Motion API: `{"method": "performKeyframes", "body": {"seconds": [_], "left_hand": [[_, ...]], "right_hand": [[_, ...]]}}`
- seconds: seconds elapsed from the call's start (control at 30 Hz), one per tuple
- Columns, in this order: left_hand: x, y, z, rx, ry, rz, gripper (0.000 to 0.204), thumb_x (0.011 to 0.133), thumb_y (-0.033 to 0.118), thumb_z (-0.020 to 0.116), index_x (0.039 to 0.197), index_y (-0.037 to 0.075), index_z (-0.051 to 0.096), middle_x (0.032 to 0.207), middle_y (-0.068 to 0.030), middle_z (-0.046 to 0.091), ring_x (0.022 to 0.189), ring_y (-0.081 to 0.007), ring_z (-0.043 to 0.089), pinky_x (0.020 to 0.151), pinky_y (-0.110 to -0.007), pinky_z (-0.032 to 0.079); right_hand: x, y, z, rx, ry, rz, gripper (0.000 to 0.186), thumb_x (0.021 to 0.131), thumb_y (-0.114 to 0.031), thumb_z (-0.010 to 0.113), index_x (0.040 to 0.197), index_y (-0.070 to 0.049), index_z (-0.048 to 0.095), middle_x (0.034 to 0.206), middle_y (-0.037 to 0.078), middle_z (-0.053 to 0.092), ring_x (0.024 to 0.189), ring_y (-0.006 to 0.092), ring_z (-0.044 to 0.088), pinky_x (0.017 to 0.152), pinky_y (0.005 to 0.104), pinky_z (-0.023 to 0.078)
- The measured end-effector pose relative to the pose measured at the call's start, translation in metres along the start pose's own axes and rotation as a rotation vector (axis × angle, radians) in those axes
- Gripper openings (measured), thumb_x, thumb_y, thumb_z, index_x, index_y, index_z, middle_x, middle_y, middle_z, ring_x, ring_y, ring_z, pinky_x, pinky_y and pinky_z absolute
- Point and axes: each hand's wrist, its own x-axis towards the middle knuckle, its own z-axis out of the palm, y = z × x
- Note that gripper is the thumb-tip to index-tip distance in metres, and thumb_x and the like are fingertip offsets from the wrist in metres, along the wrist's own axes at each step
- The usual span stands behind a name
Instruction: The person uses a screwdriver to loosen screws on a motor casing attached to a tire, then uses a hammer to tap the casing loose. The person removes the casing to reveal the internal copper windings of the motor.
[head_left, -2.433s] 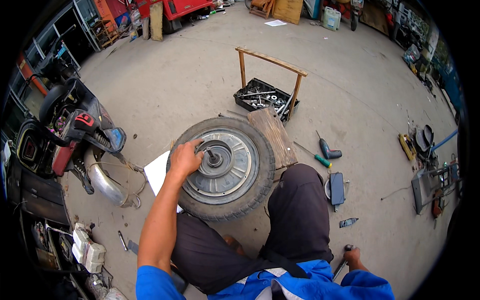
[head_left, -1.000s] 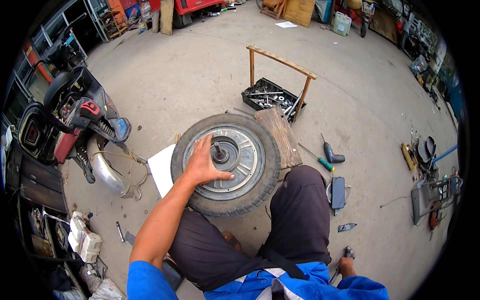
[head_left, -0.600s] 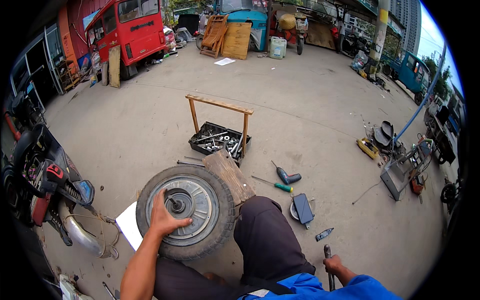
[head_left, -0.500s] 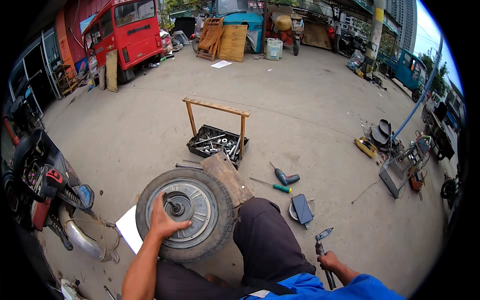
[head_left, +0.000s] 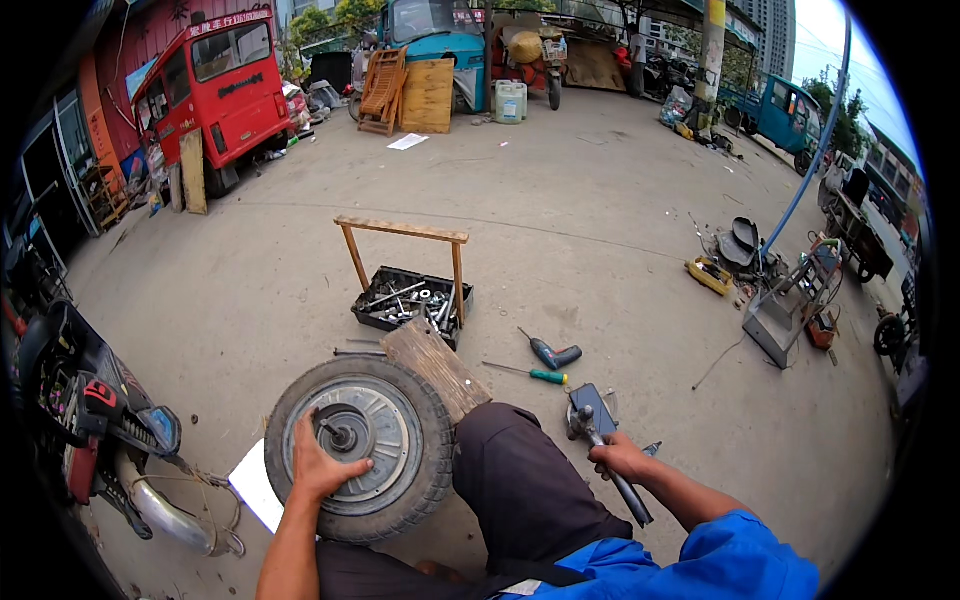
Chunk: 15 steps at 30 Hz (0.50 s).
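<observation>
"Left hand [head_left: 322, 468] first: how is it set?"

"Spread out, clenched on nothing. It lies at the near left part of the metal hub face, fingers pointing away from the body, thumb stretched out to the right. The forearm comes up from the lower edge with a slight lean to the right."

"And the right hand [head_left: 618, 458]?"

"Wrapped around the shaft of a hammer [head_left: 630, 497]. The forearm reaches in from the lower right, out of a blue sleeve [head_left: 738, 556]. The hammer slants, head toward the upper left, and the other end sticks out below the fist."

"Where's the wheel?"

"The wheel [head_left: 388, 428] lies on its side just beyond the left knee, its axle [head_left: 343, 437] sticking up from the hub between thumb and fingers. A wooden board [head_left: 437, 368] sits against the tyre's far right side, near the right knee."

"What's around that?"

"A dark phone-like slab [head_left: 598, 404] shows just behind the hammer head. Past it lie a green-handled screwdriver [head_left: 548, 377] and a pistol-shaped power tool [head_left: 557, 355]. Beyond the board stands a black toolbox [head_left: 385, 322] full of metal tools, with a tall wooden handle [head_left: 402, 229]. White sheet [head_left: 256, 488] left of the tyre, and farther off, a red van [head_left: 228, 105]."
</observation>
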Motion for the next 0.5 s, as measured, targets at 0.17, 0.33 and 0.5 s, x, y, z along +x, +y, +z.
{"method": "performKeyframes", "body": {"seconds": [0.17,0.33,0.5], "left_hand": [[-0.001,0.000,0.002,0.028,0.062,0.031,0.123,0.039,0.037,0.099,0.140,-0.008,0.043,0.134,-0.0252,0.055,0.129,-0.0365,0.053,0.113,-0.041,0.039],[-0.001,-0.001,0.001,0.040,0.038,0.040,0.124,0.040,0.039,0.098,0.140,-0.007,0.042,0.136,-0.0264,0.053,0.130,-0.0379,0.051,0.114,-0.042,0.037],[-0.001,0.001,-0.001,0.074,0.015,0.026,0.127,0.041,0.041,0.097,0.143,-0.008,0.039,0.139,-0.0270,0.050,0.133,-0.0391,0.048,0.115,-0.043,0.036]], "right_hand": [[0.005,0.009,0.006,0.000,0.017,0.033,0.021,0.083,-0.015,0.068,0.088,0.005,0.061,0.069,0.009,0.061,0.054,0.0170,0.058,0.048,0.0322,0.049],[-0.006,0.030,0.011,-0.055,0.019,0.095,0.022,0.083,-0.016,0.068,0.084,0.005,0.063,0.067,0.009,0.062,0.053,0.0169,0.059,0.047,0.0313,0.049],[-0.009,0.047,0.010,-0.063,-0.003,0.115,0.023,0.084,-0.017,0.068,0.083,0.006,0.065,0.068,0.009,0.063,0.054,0.0169,0.060,0.048,0.0313,0.049]]}}
